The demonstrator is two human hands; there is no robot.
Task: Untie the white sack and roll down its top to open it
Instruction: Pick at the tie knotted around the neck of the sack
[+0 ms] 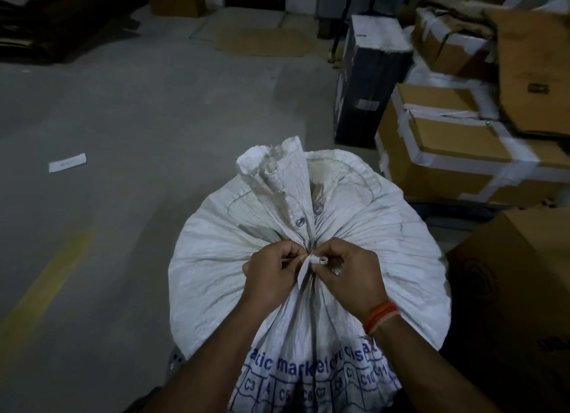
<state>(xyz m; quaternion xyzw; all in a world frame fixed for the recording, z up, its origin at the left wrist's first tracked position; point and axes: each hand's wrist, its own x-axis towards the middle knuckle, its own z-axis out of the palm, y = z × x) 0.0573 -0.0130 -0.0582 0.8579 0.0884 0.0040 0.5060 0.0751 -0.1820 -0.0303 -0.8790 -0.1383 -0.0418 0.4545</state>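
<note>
A full white woven sack with blue print stands on the floor in front of me. Its top is gathered into a neck and the loose flap with two metal eyelets sticks up beyond it. A white tie strip binds the neck. My left hand pinches the tie from the left. My right hand, with a ring and an orange wrist thread, pinches the tie's knot from the right. Both hands meet at the neck.
Taped cardboard boxes are stacked at the right, with a black box behind them and a brown box close at the right. Grey concrete floor with a yellow line and a white paper slip lies to the left.
</note>
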